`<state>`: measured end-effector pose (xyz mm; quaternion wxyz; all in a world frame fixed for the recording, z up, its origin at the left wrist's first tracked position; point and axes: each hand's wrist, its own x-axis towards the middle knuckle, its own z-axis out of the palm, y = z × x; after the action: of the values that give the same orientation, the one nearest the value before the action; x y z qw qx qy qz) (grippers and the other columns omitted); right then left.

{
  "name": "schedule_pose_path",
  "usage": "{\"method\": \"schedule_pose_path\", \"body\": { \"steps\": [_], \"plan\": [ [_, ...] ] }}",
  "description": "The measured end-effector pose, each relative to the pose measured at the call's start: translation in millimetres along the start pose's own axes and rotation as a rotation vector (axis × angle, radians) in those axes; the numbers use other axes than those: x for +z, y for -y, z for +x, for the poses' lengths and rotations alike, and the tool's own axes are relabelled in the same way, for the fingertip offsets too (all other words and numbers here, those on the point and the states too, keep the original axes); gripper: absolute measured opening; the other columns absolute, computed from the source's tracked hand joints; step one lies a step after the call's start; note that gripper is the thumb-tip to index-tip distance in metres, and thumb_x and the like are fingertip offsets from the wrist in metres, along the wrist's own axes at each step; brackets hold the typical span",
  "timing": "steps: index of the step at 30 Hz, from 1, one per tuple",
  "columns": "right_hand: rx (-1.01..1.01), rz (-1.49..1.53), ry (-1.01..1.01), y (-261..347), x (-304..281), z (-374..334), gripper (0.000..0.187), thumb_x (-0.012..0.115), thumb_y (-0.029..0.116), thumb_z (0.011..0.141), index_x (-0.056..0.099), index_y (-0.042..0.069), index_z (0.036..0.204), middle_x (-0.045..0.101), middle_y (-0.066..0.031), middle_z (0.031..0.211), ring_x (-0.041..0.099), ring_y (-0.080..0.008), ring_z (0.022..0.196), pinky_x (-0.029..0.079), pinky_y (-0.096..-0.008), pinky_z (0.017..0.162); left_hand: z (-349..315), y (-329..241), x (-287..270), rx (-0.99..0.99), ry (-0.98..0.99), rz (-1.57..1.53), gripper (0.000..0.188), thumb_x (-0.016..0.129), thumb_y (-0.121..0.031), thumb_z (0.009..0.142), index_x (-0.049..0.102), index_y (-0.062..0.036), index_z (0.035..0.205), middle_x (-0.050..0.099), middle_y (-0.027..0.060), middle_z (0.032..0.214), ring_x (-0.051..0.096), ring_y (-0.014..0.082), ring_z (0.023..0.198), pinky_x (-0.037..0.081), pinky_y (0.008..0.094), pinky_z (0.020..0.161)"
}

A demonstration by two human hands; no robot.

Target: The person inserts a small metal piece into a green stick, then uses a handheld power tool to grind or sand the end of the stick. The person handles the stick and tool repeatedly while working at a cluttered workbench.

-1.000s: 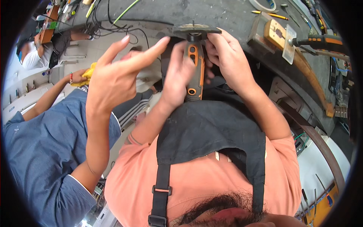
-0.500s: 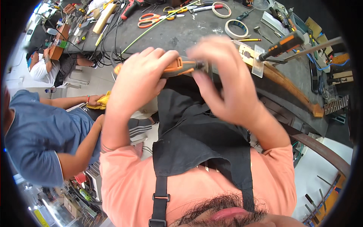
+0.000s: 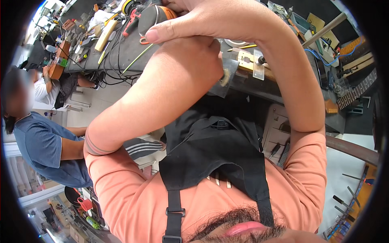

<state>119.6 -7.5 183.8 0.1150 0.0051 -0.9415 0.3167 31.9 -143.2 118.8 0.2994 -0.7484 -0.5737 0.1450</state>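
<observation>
My left hand [image 3: 194,56] is closed around an orange and grey handheld power tool [image 3: 165,15], its palm side hidden. Past the little-finger side of that fist a clear square plate [image 3: 229,83] sticks out, with a small brass-coloured part against it. My right arm arches over from the right, and my right hand [image 3: 190,24] grips the tool's broad rear end. Its thumb lies along the lower side, with fingertips above. Most of the tool is covered by my hands. Just right of the plate, a pale wooden piece with holes [image 3: 246,59] lies on the bench.
The dark workbench [image 3: 121,50] carries cables, a red power tool [image 3: 131,23] and a wood-handled tool [image 3: 106,35]. Another clear plate [image 3: 258,71] stands near the pale piece. A guitar fretboard [image 3: 356,90] is at the right. A person in blue [image 3: 48,141] is close on my left.
My right hand has gone up and left, across to the tool's rear end. The left fist has turned and shifted right with the tool. The co-worker at left now faces more toward the bench.
</observation>
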Motion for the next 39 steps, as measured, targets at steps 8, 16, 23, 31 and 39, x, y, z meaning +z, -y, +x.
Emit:
{"method": "schedule_pose_path", "body": {
  "steps": [8, 16, 23, 31, 39],
  "plan": [
    [-0.203, 0.870, -0.090, -28.1, -24.5, 0.9, 0.039, 0.050, 0.032, 0.099, 0.066, -0.003, 0.105, 0.067, -0.0141, 0.097, 0.066, -0.0232, 0.089, 0.056, -0.0363, 0.081, -30.8, 3.4, 59.4, -0.213, -0.927, -0.853, 0.023, 0.076, -0.011, 0.083, 0.068, -0.0022, 0.103, 0.068, 0.0108, 0.110, 0.063, 0.0233, 0.113, 0.053, 0.0417, 0.095],
    [-0.223, 1.226, 0.159, -32.9, -39.5, 14.9, 0.058, 0.043, 0.043, 0.102, 0.067, -0.008, 0.115, 0.065, -0.0097, 0.067, 0.062, -0.0211, 0.054, 0.054, -0.0330, 0.058, 45.9, 6.3, 92.6, 0.177, -0.443, -2.316, 0.063, 0.072, -0.023, 0.095, 0.044, 0.0023, 0.146, 0.063, 0.0197, 0.132, 0.063, 0.0290, 0.123, 0.050, 0.0408, 0.103],
    [0.081, 0.539, -0.518, -23.9, -50.5, -15.8, 0.070, 0.048, 0.056, 0.103, 0.063, -0.009, 0.122, 0.070, -0.0172, 0.098, 0.069, -0.0220, 0.088, 0.055, -0.0342, 0.080, 95.6, -22.1, 94.3, -0.136, -0.745, -2.117, 0.053, 0.079, -0.013, 0.090, 0.052, 0.0012, 0.133, 0.070, 0.0178, 0.116, 0.070, 0.0243, 0.103, 0.055, 0.0366, 0.092],
    [-0.171, 0.148, -0.396, -57.7, -57.5, -92.0, 0.077, 0.071, 0.051, 0.093, 0.050, -0.006, 0.141, 0.067, -0.0197, 0.113, 0.067, -0.0283, 0.109, 0.052, -0.0393, 0.095, 107.3, -55.4, 83.3, -0.531, -0.787, -1.581, 0.069, 0.091, -0.012, 0.080, 0.041, -0.0046, 0.126, 0.069, 0.0060, 0.098, 0.069, 0.0133, 0.091, 0.056, 0.0306, 0.085],
    [-0.126, -0.045, -0.541, -91.9, -35.0, -84.4, 0.059, 0.078, 0.012, 0.090, 0.046, 0.004, 0.139, 0.060, -0.0103, 0.100, 0.063, -0.0199, 0.090, 0.055, -0.0341, 0.084, 87.4, -79.2, 75.1, -0.523, -0.714, -1.425, 0.105, 0.085, -0.005, 0.078, 0.016, 0.0015, 0.158, 0.045, 0.0225, 0.150, 0.046, 0.0311, 0.140, 0.031, 0.0454, 0.122]
  ]
}}
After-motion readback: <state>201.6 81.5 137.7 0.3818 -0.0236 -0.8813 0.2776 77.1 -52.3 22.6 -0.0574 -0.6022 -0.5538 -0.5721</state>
